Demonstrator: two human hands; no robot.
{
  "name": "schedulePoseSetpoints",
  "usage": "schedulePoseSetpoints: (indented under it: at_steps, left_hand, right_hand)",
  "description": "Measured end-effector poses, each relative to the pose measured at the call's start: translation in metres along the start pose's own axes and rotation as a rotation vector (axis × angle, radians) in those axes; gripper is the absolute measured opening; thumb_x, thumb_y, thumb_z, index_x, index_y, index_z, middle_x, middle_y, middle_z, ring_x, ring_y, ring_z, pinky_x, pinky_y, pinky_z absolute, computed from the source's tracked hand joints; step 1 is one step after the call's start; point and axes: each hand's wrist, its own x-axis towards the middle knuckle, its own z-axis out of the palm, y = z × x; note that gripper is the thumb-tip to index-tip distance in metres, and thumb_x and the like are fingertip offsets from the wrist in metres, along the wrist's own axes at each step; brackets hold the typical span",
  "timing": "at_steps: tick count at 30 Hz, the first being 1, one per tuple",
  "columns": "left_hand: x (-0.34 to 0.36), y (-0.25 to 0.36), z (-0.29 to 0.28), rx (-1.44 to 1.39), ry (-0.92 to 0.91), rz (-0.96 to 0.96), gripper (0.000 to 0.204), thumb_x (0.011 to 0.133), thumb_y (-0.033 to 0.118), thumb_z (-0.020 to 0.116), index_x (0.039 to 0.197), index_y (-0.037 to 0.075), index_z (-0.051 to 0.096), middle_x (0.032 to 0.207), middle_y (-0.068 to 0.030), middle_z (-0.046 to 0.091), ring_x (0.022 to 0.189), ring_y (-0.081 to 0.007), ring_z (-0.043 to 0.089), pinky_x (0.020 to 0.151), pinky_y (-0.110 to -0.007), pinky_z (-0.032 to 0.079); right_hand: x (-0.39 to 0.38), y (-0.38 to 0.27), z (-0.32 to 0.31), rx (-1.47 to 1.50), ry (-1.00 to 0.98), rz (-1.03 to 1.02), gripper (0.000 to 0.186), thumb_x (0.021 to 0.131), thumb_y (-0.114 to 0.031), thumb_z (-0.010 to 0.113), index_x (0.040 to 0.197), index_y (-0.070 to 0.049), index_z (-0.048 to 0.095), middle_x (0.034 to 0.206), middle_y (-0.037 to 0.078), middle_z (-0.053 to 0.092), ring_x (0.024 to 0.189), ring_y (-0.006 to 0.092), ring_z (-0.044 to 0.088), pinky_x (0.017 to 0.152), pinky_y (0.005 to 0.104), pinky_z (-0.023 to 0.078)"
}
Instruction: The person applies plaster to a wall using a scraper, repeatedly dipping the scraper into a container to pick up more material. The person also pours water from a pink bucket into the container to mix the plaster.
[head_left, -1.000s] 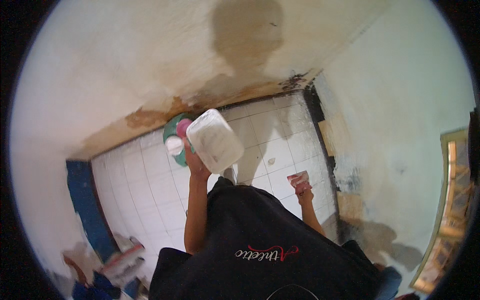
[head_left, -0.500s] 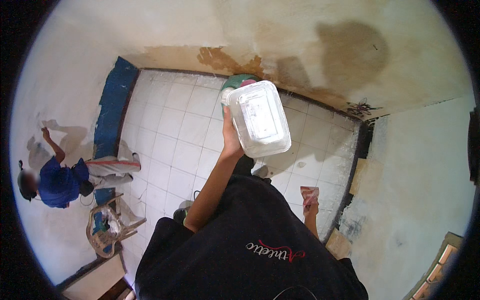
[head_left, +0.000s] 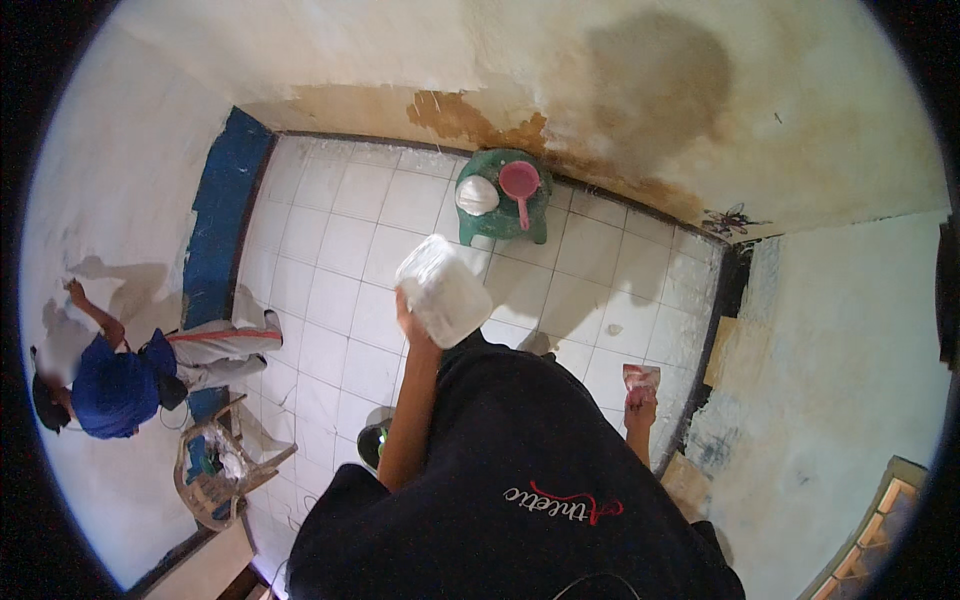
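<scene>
My left hand is wrapped round the side of a rectangular plastic tub, whitish and tilted, held up in front of my chest. Low on my right, my right hand grips a broad-bladed putty knife with pinkish smears on its blade. The tub and the knife are well apart. Beyond the tub, a green plastic stool stands by the far wall. On it sit a pink dipper with its handle toward me and a rounded white bundle.
A person in blue works at the left wall. Near them stands a worn plastic chair with things on its seat. A dark green round object lies by my left elbow. White floor tiles run to the stained far wall.
The tub in my left hand has come down and nearer to me, tilting and uncovering the stool. My right hand, still holding the putty knife, appears slightly farther right.
</scene>
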Motion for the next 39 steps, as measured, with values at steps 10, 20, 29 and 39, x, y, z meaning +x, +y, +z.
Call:
schedulePoseSetpoints:
  at_steps: [10, 20, 29, 39]
  left_hand:
    - [0.045, 0.144, -0.031, 0.217, 0.188, 0.038, 0.075, 0.092, 0.063, 0.034, 0.141, 0.006, 0.036, 0.137, -0.0167, 0.046, 0.122, -0.034, 0.048, 0.105, -0.05, 0.037]
    - [0.132, 0.156, 0.004, 0.098, -0.15, -0.228, 0.105, 0.076, 0.084, 0.035, 0.146, 0.006, 0.027, 0.135, -0.0276, 0.045, 0.12, -0.0447, 0.048, 0.105, -0.057, 0.036]
    - [0.166, 0.119, -0.028, 0.257, -0.439, -0.304, 0.077, 0.088, 0.057, 0.047, 0.143, 0.006, 0.032, 0.139, -0.0224, 0.043, 0.126, -0.0368, 0.045, 0.108, -0.048, 0.036]
    - [0.253, 0.081, -0.053, 0.408, -0.403, -0.302, 0.062, 0.089, 0.046, 0.05, 0.135, 0.006, 0.042, 0.122, -0.0141, 0.056, 0.104, -0.0294, 0.06, 0.089, -0.041, 0.051]
  right_hand:
    - [-0.024, 0.06, 0.185, 0.072, 0.269, 0.006, 0.012, 0.094, -0.017, 0.05, 0.094, -0.008, 0.057, 0.077, 0.002, 0.055, 0.064, 0.0146, 0.051, 0.06, 0.0264, 0.046]
    - [-0.069, 0.124, 0.304, -0.063, 0.056, 0.014, 0.033, 0.095, -0.015, 0.047, 0.124, 0.002, 0.047, 0.114, 0.015, 0.06, 0.101, 0.027, 0.061, 0.089, 0.0417, 0.053]
    - [-0.106, 0.125, 0.433, 0.211, -0.108, -0.029, 0.04, 0.093, -0.016, 0.051, 0.13, -0.003, 0.047, 0.118, 0.012, 0.059, 0.105, 0.0252, 0.06, 0.092, 0.0461, 0.05]
    - [-0.071, 0.092, 0.594, -0.891, -0.536, -0.533, 0.022, 0.092, -0.01, 0.058, 0.111, 0.0, 0.059, 0.088, 0.007, 0.064, 0.079, 0.0132, 0.062, 0.066, 0.0297, 0.054]
